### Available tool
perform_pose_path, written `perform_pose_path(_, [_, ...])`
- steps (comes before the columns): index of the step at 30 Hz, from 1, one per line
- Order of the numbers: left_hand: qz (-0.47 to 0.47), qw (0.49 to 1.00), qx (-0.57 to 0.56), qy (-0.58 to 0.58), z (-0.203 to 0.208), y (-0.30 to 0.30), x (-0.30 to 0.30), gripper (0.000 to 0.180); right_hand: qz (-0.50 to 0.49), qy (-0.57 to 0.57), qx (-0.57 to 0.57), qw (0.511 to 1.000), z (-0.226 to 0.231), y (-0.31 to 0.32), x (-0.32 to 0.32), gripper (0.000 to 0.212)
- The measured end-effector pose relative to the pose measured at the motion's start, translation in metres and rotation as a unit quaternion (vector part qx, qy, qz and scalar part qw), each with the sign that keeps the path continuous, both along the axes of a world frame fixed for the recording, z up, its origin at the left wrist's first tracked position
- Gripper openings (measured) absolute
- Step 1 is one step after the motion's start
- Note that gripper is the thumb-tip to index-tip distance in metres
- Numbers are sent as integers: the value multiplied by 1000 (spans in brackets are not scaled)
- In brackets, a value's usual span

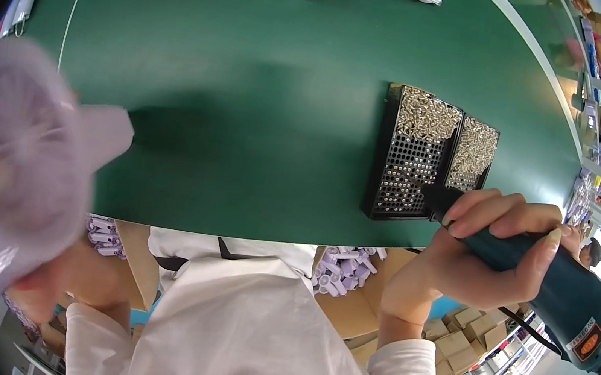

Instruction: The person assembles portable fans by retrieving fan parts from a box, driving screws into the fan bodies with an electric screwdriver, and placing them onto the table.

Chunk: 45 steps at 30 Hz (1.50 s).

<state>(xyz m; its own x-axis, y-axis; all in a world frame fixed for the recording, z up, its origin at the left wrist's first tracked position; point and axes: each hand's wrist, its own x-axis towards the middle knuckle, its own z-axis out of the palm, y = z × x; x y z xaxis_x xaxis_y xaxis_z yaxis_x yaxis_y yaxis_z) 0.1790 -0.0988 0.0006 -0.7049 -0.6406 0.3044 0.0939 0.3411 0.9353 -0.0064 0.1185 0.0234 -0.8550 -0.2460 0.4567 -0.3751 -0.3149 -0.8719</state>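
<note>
Here, right grip [466,266] wraps long driver [573,299], slanting right from screw tray [383,157]; left grip [48,287] holds purple part [24,151] left of tray.

Right hand [465,271] holds a power screwdriver [567,298] over a screw tray [383,157].

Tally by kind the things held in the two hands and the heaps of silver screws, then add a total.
Lilac plastic part, in the left hand: 1
Dark teal power tool, in the right hand: 1
Heaps of silver screws: 2
Total: 4
</note>
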Motion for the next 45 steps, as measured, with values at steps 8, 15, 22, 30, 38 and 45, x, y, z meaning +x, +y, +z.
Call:
perform_pose_path(8, [-104, 953, -255, -127, -14, 22, -47, 86, 10, -5, 41, 999, -2, 1, -1, 19])
perform_pose_path(15, [-112, 926, -316, -174, -22, 25, -47, 89, 25, 27, 82, 996, 0, -3, 4, 14])
perform_pose_path(22, [-95, 907, -299, -282, -17, 13, -20, 77, -30, 34, -1, 999, 11, -7, 8, 15])
perform_pose_path(30, [-130, 903, -316, -260, -22, 25, -12, 64, 87, 83, -95, 988, 39, -22, 28, 27])
perform_pose_path(38, [-125, 897, -343, -250, -24, 32, -13, 67, 132, 86, -82, 984, 32, -56, 52, 31])
perform_pose_path(45, [-120, 901, -342, -240, -28, 34, -13, 68, 131, 76, -48, 987, 28, -61, 55, 30])
